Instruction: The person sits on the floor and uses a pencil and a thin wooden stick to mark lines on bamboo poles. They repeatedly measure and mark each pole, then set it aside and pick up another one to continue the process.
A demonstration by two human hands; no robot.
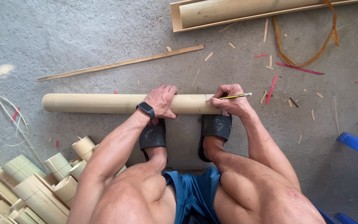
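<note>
Cut pale bamboo sections [42, 182] lie piled near left; beyond, the left hand [161, 101] clamps its fingers over a long pale bamboo pole [104, 103] lying across the grey concrete floor [63, 33], while the right hand [228, 101] pinches a yellow pencil [235, 96], tip touching the pole's right end

Grey concrete floor [83, 37] carries a bamboo pole [92, 103]; a thin slat [121, 63]; cut bamboo pieces [34, 186].

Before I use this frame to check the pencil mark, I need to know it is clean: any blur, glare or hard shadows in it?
Head view: light is soft and even, with no glare; the left hand, right hand, pencil and bamboo pole are sharp; shadows beneath the pole are faint; the mark at the pencil tip is too small to read.
</note>
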